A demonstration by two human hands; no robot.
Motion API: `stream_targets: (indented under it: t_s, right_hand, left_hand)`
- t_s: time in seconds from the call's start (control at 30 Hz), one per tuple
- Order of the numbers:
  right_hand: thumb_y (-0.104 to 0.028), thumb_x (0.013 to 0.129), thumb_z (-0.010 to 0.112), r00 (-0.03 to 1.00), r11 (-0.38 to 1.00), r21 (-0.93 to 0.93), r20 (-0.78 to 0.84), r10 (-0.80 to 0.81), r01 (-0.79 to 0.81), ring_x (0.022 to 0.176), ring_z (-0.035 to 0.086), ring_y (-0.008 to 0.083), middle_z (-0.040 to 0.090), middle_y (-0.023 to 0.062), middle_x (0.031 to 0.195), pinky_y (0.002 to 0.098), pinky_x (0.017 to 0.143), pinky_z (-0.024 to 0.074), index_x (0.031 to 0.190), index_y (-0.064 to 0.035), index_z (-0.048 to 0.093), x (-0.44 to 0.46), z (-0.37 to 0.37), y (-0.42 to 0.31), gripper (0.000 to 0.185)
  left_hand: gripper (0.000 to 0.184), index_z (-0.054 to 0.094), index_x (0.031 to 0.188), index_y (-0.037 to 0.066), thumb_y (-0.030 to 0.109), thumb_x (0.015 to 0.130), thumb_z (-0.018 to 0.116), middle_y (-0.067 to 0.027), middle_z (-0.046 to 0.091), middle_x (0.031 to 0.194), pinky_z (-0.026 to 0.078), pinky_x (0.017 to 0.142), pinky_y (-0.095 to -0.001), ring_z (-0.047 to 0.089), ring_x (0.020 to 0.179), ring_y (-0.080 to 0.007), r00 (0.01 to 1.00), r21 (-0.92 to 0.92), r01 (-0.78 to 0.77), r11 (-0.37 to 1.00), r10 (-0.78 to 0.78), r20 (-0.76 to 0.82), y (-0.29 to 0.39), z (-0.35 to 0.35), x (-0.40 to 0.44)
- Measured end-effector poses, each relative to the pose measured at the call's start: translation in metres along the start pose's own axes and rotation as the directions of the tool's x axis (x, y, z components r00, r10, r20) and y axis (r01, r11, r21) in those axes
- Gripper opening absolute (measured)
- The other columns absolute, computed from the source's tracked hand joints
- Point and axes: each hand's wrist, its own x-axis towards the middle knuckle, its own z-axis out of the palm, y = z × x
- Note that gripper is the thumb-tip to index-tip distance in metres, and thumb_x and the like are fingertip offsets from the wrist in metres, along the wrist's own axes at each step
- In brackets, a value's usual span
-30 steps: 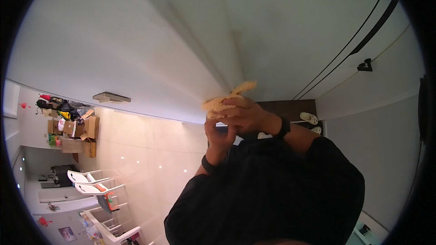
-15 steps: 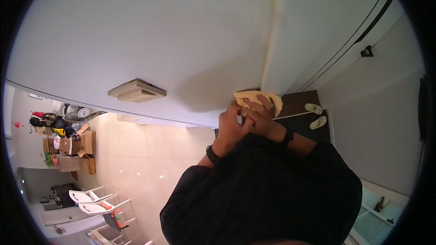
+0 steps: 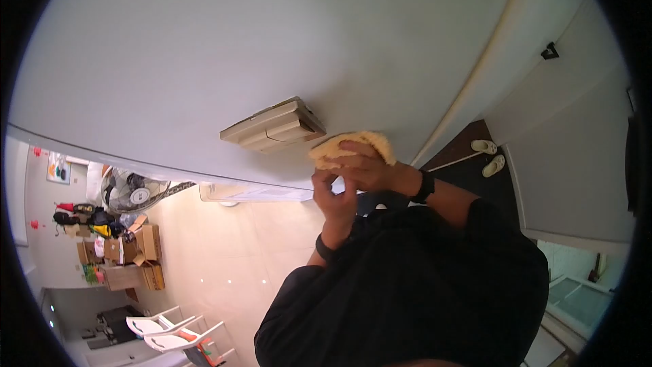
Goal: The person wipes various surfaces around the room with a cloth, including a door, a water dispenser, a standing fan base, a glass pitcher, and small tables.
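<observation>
Now the yellow cloth (image 3: 330, 148) has shifted left along the white panel (image 3: 204, 47), bringing work just beside the switch plate (image 3: 272, 129). Right hand (image 3: 372, 170) grips cloth; left hand (image 3: 334, 200) at near edge, grip unclear.

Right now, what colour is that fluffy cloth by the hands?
The cloth is pale orange-yellow; it shows best in the head view.

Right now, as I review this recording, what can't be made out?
All in the head view:
Yellow cloth: far side hidden, turned away from the camera.
Left hand: some fingertips hidden by the right hand or cloth.
Black shirt: cut off by the bottom edge.
Fan: hub markings too small.
</observation>
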Motion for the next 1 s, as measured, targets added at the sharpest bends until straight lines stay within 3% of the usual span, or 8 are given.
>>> stream_targets:
  t_s: [0.07,0.17,0.3,0.47,0.63,0.73,0.83,1.0]
  right_hand:
    - [-0.022,0.083,0.075,0.996,0.994,-0.074,-0.043,0.073,-0.076,0.13,0.046,0.0271,0.056,-0.0029,0.131,0.0457,0.106,0.0402,0.123,-0.0194,0.064,-0.013,-0.01,0.006,0.041]
    - [-0.023,0.083,0.075,0.954,0.952,-0.196,-0.236,0.186,-0.234,0.129,0.044,0.0342,0.053,0.003,0.132,0.0518,0.109,0.035,0.124,-0.0179,0.06,-0.043,-0.009,0.007,0.044]
    - [-0.024,0.08,0.076,0.854,0.808,-0.31,-0.328,0.404,-0.502,0.13,0.036,0.0432,0.046,0.0133,0.133,0.0584,0.109,0.0307,0.122,-0.0119,0.056,-0.093,0.017,-0.008,0.048]
    - [-0.026,0.081,0.075,0.888,0.869,-0.192,-0.042,0.458,-0.457,0.133,0.032,0.0438,0.04,0.0167,0.136,0.0613,0.109,0.0303,0.13,-0.0089,0.052,-0.139,0.027,-0.023,0.057]
    - [-0.028,0.082,0.074,0.962,0.95,-0.189,0.057,0.265,-0.251,0.131,0.037,0.0439,0.044,0.0141,0.139,0.0574,0.108,0.0342,0.13,-0.0132,0.055,-0.075,-0.007,-0.007,0.053]
    - [-0.03,0.082,0.075,0.989,0.942,-0.307,-0.103,0.109,-0.136,0.129,0.041,0.0421,0.05,0.011,0.136,0.0529,0.107,0.0376,0.123,-0.0151,0.06,-0.009,-0.021,0.003,0.046]
    - [-0.029,0.082,0.076,0.956,0.913,-0.346,-0.264,0.125,-0.215,0.129,0.041,0.0403,0.054,0.0091,0.13,0.0503,0.105,0.0393,0.116,-0.0155,0.063,0.015,-0.013,0.002,0.039]
    - [-0.039,0.084,0.074,0.949,0.851,-0.482,-0.31,0.058,-0.209,0.128,0.037,0.0375,0.049,0.0073,0.122,0.0546,0.108,0.0301,0.113,-0.0176,0.056,-0.049,0.048,0.002,0.04]
  left_hand:
    - [0.032,0.052,0.11,-0.003,-0.002,0.084,0.071,-0.0123,0.062,0.097,0.056,0.077,-0.0288,0.067,0.085,-0.0171,0.997,-0.041,-0.053,0.998,0.056,0.057,0.018,0.016,0.013]
    - [0.031,0.056,0.11,-0.001,0.002,0.084,0.071,-0.0152,0.063,0.102,0.057,0.075,-0.0309,0.068,0.087,-0.0243,0.971,-0.084,-0.13,0.988,0.144,0.192,0.023,0.043,0.017]
    - [0.031,0.056,0.112,0.001,0.006,0.085,0.07,-0.0167,0.063,0.106,0.057,0.073,-0.0345,0.068,0.089,-0.0295,0.924,-0.084,-0.039,0.996,0.068,0.377,0.007,0.055,0.009]
    - [0.03,0.056,0.113,0.002,0.009,0.087,0.069,-0.0174,0.063,0.106,0.056,0.073,-0.0374,0.067,0.086,-0.0321,0.847,-0.042,0.193,0.98,-0.145,0.511,-0.024,0.035,-0.011]
    - [0.034,0.055,0.115,0.002,0.004,0.085,0.071,-0.0165,0.061,0.106,0.054,0.071,-0.0346,0.065,0.082,-0.0277,0.912,-0.174,-0.008,0.985,0.078,0.403,-0.004,0.019,0.014]
    - [0.035,0.054,0.114,0.003,0.003,0.083,0.071,-0.0166,0.061,0.108,0.054,0.066,-0.0354,0.066,0.08,-0.0287,0.932,-0.23,-0.115,0.966,0.185,0.311,0.036,0.004,0.047]
    - [0.035,0.054,0.113,0.004,0.003,0.082,0.071,-0.0162,0.061,0.108,0.053,0.063,-0.0363,0.066,0.077,-0.0305,0.942,-0.224,-0.098,0.97,0.163,0.294,0.057,-0.001,0.062]
    - [0.037,0.055,0.112,0.002,-0.002,0.079,0.07,-0.0161,0.06,0.099,0.05,0.064,-0.0341,0.06,0.069,-0.0254,0.932,-0.153,-0.091,0.984,0.139,0.336,0.018,-0.007,0.053]
